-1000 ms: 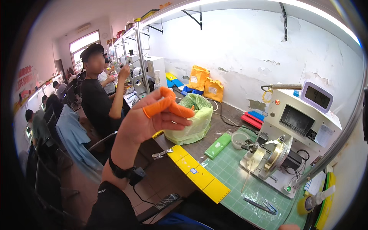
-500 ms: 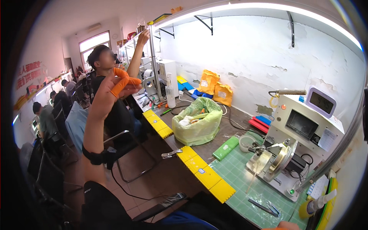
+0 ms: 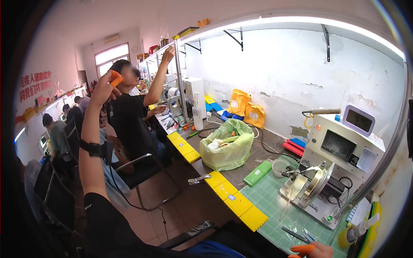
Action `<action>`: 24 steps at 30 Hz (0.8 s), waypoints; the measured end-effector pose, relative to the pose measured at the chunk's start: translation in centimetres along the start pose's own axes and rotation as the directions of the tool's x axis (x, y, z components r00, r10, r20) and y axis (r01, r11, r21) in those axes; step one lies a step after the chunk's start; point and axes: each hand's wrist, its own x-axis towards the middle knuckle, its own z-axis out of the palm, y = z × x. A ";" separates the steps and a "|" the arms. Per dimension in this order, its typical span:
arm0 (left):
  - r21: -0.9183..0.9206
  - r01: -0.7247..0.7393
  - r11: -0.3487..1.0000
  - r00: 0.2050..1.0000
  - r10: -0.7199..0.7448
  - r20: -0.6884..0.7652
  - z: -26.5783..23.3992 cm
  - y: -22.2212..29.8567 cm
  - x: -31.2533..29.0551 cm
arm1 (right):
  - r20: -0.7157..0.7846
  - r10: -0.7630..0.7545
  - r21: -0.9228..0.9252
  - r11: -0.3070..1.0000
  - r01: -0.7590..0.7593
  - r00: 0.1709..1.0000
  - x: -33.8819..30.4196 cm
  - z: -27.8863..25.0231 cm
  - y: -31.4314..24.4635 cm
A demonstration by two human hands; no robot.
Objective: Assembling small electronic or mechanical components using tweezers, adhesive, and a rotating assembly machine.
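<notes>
My left hand [image 3: 107, 89] is raised high at the left, its fingers bent together and capped with orange finger cots. Whatever it may pinch is too small to make out. A black band [image 3: 91, 149] with a cable circles my left forearm. My right hand [image 3: 317, 250] shows at the lower edge, partly cut off, with orange cots on fingers that look closed. Any thing between them is hidden. Just above it, tweezers [image 3: 308, 235] and a dark strip [image 3: 294, 234] lie on the green cutting mat [image 3: 269, 209]. A machine [image 3: 340, 139] with a spool [image 3: 316, 182] stands beyond.
A pale green bag [image 3: 227, 157] with contents stands on the bench, near a green block [image 3: 258, 173] and a small clear cup [image 3: 280, 167]. Yellow strips [image 3: 236, 202] line the bench edge. At the left, a co-worker [image 3: 129, 114] sits with an arm raised. A pump bottle [image 3: 355, 232] stands at right.
My left hand has moved left, its fingers drawn closer together. My right hand has come further into view at the lower edge. The view has shifted slightly.
</notes>
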 end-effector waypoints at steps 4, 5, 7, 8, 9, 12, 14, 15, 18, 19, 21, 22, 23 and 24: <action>0.263 0.053 0.963 0.998 -0.044 -0.040 -3.4 -0.3 1.7 | -0.009 0.080 -0.016 0.997 -0.080 0.997 -0.3 -0.9 -0.3; 0.266 0.056 0.962 0.998 -0.046 -0.046 -4.1 -0.2 2.0 | -0.006 0.074 -0.015 0.997 -0.074 0.997 -0.4 -1.0 -0.3; 0.355 0.167 0.920 0.986 -0.155 -0.062 -4.0 2.2 1.9 | -0.012 0.137 -0.010 0.990 -0.137 0.990 -0.6 -1.0 0.0; 0.362 0.148 0.921 0.989 -0.139 -0.052 -4.7 2.2 2.4 | -0.010 0.133 -0.011 0.991 -0.133 0.991 -0.6 -1.2 0.1; 0.362 0.149 0.920 0.989 -0.138 -0.056 -5.3 2.1 3.1 | -0.007 0.132 -0.015 0.991 -0.132 0.991 -0.7 -1.3 0.1; 0.430 0.114 0.896 0.993 -0.114 -0.025 -5.8 2.9 4.2 | -0.008 0.133 -0.015 0.991 -0.133 0.991 -0.8 -1.3 0.0; 0.459 0.085 0.884 0.996 -0.082 -0.027 -5.7 2.6 5.2 | -0.014 0.141 -0.011 0.990 -0.141 0.990 -0.8 -1.3 0.0; 0.489 0.060 0.870 0.998 -0.050 -0.033 -5.5 2.7 5.4 | -0.012 0.142 -0.018 0.990 -0.142 0.990 -0.8 -1.4 -0.1; 0.519 0.000 0.855 1.000 -0.007 0.012 -4.9 2.8 6.0 | -0.019 0.144 -0.023 0.989 -0.145 0.989 -0.7 -1.5 0.0; 0.519 -0.001 0.855 1.000 -0.008 0.015 -4.7 2.6 6.2 | -0.031 0.144 -0.022 0.989 -0.144 0.989 -0.7 -1.5 0.1; 0.520 -0.065 0.852 0.998 0.069 0.012 -4.7 1.6 6.6 | -0.032 0.145 -0.028 0.989 -0.146 0.989 -0.7 -1.6 0.3; 0.520 -0.065 0.852 0.998 0.067 0.014 -4.8 1.1 6.9 | -0.034 0.143 -0.035 0.989 -0.144 0.989 -0.7 -1.6 0.4; 0.512 -0.075 0.856 0.996 0.086 0.001 -4.8 0.5 7.1 | -0.032 0.145 -0.034 0.989 -0.146 0.989 -0.7 -1.7 0.4; 0.503 -0.086 0.860 0.994 0.107 -0.012 -4.8 0.1 7.2 | -0.029 0.145 -0.039 0.989 -0.146 0.989 -0.6 -1.7 0.4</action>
